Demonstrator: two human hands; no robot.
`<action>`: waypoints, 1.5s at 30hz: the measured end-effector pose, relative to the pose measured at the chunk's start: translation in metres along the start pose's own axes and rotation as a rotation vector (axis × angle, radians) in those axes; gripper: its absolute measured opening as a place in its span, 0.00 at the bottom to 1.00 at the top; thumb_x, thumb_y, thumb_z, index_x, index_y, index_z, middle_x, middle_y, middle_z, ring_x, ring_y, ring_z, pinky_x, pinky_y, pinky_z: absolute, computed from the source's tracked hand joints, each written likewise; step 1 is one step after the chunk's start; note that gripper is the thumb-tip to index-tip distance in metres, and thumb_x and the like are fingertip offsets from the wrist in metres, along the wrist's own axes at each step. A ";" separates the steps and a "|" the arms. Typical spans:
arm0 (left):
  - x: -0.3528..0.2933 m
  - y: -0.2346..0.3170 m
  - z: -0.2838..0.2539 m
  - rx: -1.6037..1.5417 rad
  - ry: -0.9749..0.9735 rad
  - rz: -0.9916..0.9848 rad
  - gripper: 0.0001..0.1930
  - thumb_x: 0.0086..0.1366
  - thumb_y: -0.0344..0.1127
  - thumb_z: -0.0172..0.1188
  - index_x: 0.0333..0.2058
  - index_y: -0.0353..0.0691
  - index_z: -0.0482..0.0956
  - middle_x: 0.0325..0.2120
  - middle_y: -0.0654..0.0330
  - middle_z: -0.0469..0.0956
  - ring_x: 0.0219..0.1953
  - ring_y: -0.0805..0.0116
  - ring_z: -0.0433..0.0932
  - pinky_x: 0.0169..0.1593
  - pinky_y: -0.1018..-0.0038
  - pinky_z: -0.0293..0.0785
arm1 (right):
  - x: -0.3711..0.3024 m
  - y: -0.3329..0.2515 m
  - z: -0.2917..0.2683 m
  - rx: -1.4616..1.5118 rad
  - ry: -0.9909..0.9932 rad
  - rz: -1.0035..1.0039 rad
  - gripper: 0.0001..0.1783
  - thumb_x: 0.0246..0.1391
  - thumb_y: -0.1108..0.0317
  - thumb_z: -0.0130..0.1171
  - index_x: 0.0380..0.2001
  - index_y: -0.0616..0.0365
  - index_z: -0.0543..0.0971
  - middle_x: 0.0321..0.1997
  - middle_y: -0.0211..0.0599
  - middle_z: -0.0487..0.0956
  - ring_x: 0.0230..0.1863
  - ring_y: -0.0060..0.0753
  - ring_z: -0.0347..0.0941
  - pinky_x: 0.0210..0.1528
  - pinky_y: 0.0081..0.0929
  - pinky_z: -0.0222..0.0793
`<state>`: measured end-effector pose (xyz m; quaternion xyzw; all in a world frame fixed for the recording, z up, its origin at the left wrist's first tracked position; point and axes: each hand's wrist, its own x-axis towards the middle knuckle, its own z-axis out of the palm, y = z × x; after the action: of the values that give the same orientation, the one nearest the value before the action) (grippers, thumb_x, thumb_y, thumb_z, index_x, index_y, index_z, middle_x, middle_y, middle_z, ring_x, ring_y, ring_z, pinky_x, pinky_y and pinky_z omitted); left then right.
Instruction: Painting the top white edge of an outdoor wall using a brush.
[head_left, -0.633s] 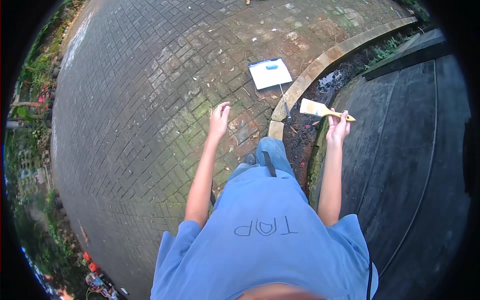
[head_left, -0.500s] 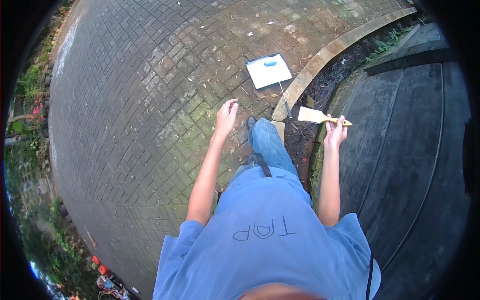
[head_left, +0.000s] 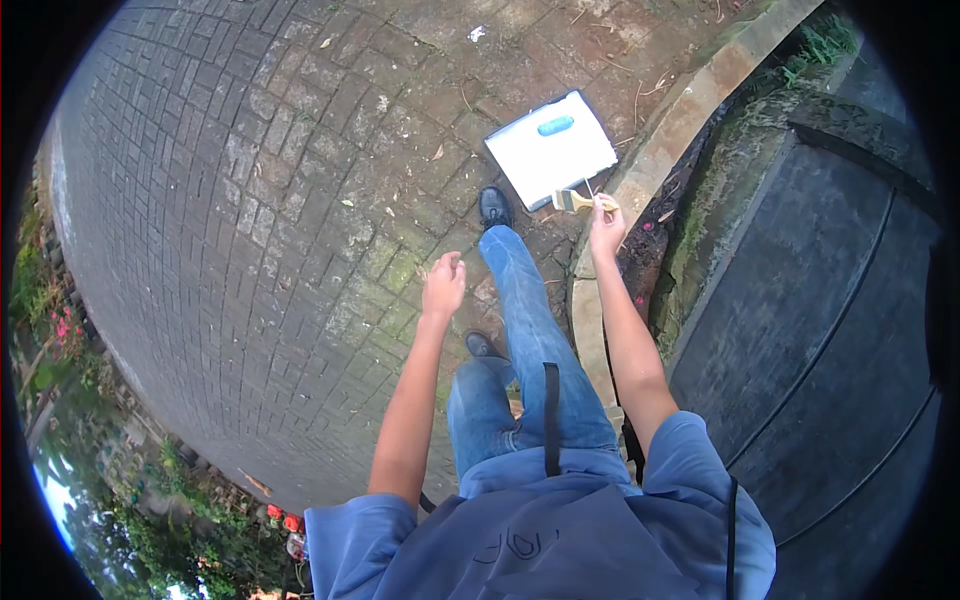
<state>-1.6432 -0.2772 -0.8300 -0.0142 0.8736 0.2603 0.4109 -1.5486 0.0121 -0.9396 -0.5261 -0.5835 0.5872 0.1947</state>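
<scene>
Holding a paintbrush [head_left: 572, 201] in the right hand [head_left: 606, 228], right of centre in the upper half of the frame, with fingers clamped on its yellowish handle and with bristles pointing left. Placed by the lower edge of a white paint tray [head_left: 560, 162] as seen from above; cannot tell whether touching it or just over it. Holding the left hand [head_left: 444, 288] out near frame centre, left of the jeans [head_left: 530, 300], with fingers loosely bent and a little apart, above brick paving [head_left: 250, 200]. Lying in the tray, toward its upper part: a blue roller [head_left: 555, 126]. Wearing a blue shirt [head_left: 590, 540] at bottom centre, plus dark shoes [head_left: 495, 207], one just below and left of the tray, one lower down near frame centre. Running from upper right down toward centre: a stone kerb [head_left: 700, 100], just beside the tray on its right. Filling the right side of the frame: a big dark panel [head_left: 800, 290]. Growing along the lower left: green plants [head_left: 130, 470], with pink flowers [head_left: 66, 330] near the left rim.
</scene>
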 end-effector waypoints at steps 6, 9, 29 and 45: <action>0.137 0.043 0.035 0.030 -0.050 0.133 0.16 0.65 0.39 0.51 0.49 0.41 0.73 0.40 0.52 0.78 0.43 0.50 0.77 0.49 0.59 0.72 | 0.105 0.064 0.080 -0.039 0.099 -0.015 0.07 0.59 0.72 0.58 0.39 0.64 0.77 0.37 0.34 0.78 0.34 0.22 0.75 0.37 0.21 0.74; 0.183 0.041 0.056 0.056 -0.069 0.177 0.16 0.65 0.39 0.51 0.50 0.41 0.73 0.40 0.52 0.78 0.43 0.50 0.77 0.49 0.59 0.73 | 0.132 0.094 0.109 -0.130 0.107 -0.051 0.07 0.58 0.72 0.59 0.39 0.63 0.77 0.35 0.34 0.78 0.35 0.23 0.76 0.37 0.22 0.74; 0.215 -0.020 0.084 0.155 -0.217 0.023 0.19 0.63 0.38 0.52 0.53 0.42 0.70 0.40 0.52 0.79 0.45 0.50 0.77 0.50 0.59 0.72 | 0.160 0.127 0.130 -0.426 0.050 -0.174 0.08 0.58 0.69 0.59 0.38 0.62 0.77 0.34 0.37 0.81 0.32 0.27 0.77 0.33 0.25 0.72; 0.211 -0.015 0.095 0.073 -0.247 -0.035 0.21 0.64 0.38 0.51 0.56 0.43 0.68 0.42 0.51 0.79 0.46 0.49 0.77 0.51 0.59 0.71 | 0.162 0.136 0.143 -0.181 -0.017 -0.029 0.10 0.61 0.68 0.57 0.39 0.65 0.72 0.29 0.36 0.77 0.26 0.24 0.76 0.31 0.23 0.72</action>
<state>-1.7117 -0.2058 -1.0395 0.0177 0.8248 0.2207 0.5202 -1.6775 0.0469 -1.1571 -0.5280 -0.6435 0.5336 0.1498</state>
